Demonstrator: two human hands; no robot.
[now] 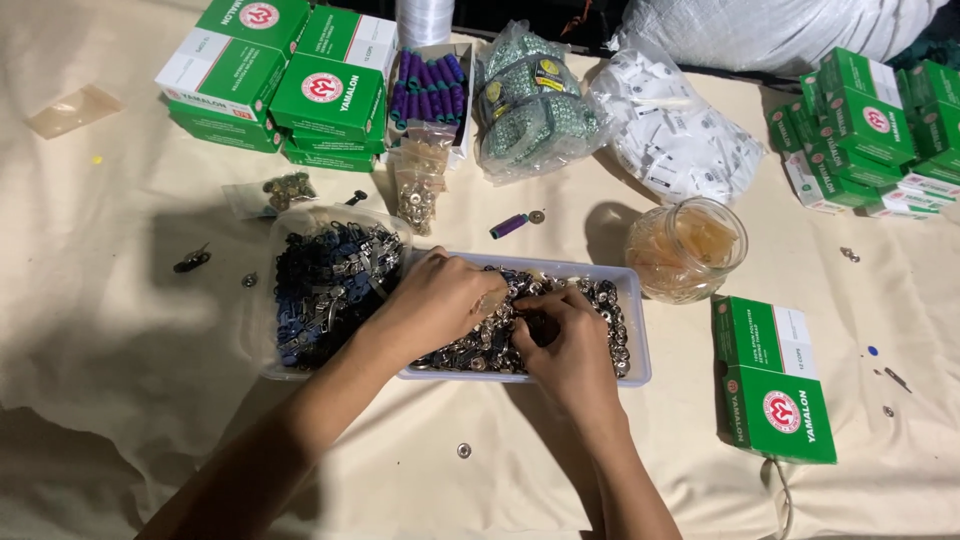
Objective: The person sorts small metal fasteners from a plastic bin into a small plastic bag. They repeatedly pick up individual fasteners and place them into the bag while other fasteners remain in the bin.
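Both my hands rest inside a shallow white tray [638,330] filled with several small silver metal snap buttons [608,305]. My left hand [435,305] lies over the left half of the tray with its fingers curled down into the buttons. My right hand [570,345] is next to it, fingertips pinched together among the buttons; what they pinch is too small to tell. The two hands nearly touch at the tray's middle.
A clear tub of dark blue zipper sliders [325,280] stands left of the tray. A glass jar [688,250] sits to the right, a green box [775,385] below it. Green boxes [300,80], purple spools [428,88] and plastic bags [665,125] line the back. Loose buttons [463,450] dot the cream cloth.
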